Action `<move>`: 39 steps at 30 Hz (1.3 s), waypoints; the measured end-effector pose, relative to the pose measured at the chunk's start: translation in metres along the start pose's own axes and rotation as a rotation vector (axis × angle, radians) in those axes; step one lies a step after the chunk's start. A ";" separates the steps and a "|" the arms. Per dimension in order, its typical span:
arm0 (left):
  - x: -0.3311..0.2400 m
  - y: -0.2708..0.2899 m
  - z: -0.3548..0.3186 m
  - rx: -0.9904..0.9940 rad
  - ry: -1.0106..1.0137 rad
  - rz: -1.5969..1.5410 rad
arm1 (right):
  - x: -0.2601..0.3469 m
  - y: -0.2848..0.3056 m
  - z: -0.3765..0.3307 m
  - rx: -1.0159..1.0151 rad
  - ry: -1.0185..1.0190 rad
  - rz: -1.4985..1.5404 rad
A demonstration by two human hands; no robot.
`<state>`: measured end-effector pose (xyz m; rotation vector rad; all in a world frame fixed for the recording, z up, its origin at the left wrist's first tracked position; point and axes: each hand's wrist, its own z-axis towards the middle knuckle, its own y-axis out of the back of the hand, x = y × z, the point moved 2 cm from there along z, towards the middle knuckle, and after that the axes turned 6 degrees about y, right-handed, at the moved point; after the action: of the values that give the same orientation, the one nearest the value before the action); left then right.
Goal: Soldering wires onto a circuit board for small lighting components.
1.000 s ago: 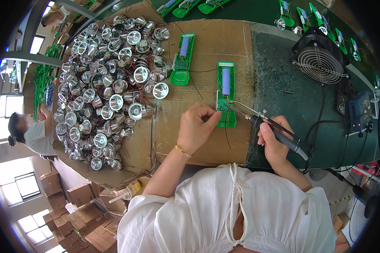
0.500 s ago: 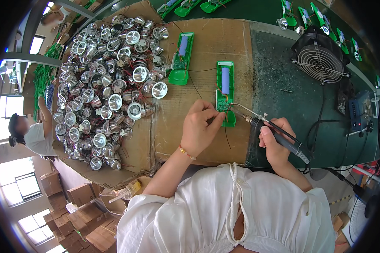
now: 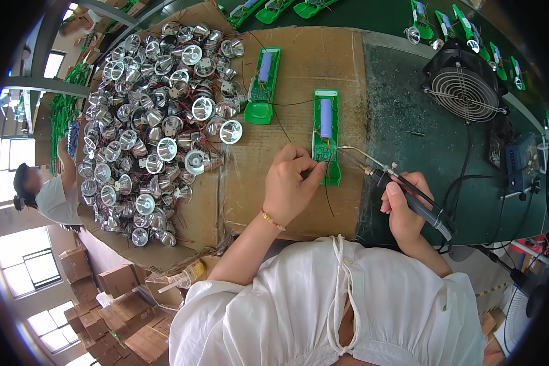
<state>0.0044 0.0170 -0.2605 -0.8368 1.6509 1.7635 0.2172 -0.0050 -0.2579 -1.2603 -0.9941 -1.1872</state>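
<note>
A green plastic housing (image 3: pixel 326 134) with a blue cylindrical battery and a small circuit board lies on the brown cardboard sheet (image 3: pixel 323 73). My left hand (image 3: pixel 291 186) pinches a thin wire at the housing's near end, fingertips touching the board. My right hand (image 3: pixel 404 207) grips a dark soldering iron (image 3: pixel 396 183); its metal tip reaches the board beside my left fingers. A second green housing (image 3: pixel 263 85) with a blue battery lies further back to the left.
A big heap of silver lamp reflectors with wires (image 3: pixel 158 116) fills the left of the cardboard. A black fan (image 3: pixel 465 91) and a blue soldering station (image 3: pixel 521 161) stand on the green mat at right. More green housings (image 3: pixel 445 24) line the far edge. Another person (image 3: pixel 43 189) stands at left.
My left hand has shifted slightly toward the housing's near end. The soldering iron tip has stayed at the board. The person at left raised an arm.
</note>
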 end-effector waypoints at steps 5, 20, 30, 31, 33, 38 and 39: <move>-0.002 0.001 0.000 0.005 0.022 0.001 | -0.004 0.004 0.002 -0.017 0.006 0.014; -0.044 -0.038 0.180 0.138 -0.222 0.260 | -0.009 0.042 0.016 -0.135 -0.066 -0.033; -0.058 0.035 0.210 -0.177 -0.182 0.781 | -0.011 0.048 0.020 -0.167 -0.066 0.009; -0.043 0.046 0.203 -0.091 -0.014 0.830 | -0.013 0.047 0.021 -0.161 -0.066 0.011; -0.006 0.057 0.184 0.180 0.138 0.897 | -0.012 0.042 0.021 -0.126 -0.021 -0.023; -0.021 0.015 0.134 0.069 -0.131 0.652 | -0.019 0.047 0.020 -0.228 0.009 -0.034; -0.027 0.001 0.124 0.067 -0.130 0.638 | -0.017 0.049 0.020 -0.262 0.018 -0.032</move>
<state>0.0137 0.1405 -0.2338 -0.1500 2.0123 2.0953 0.2642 0.0139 -0.2810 -1.4387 -0.8677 -1.3852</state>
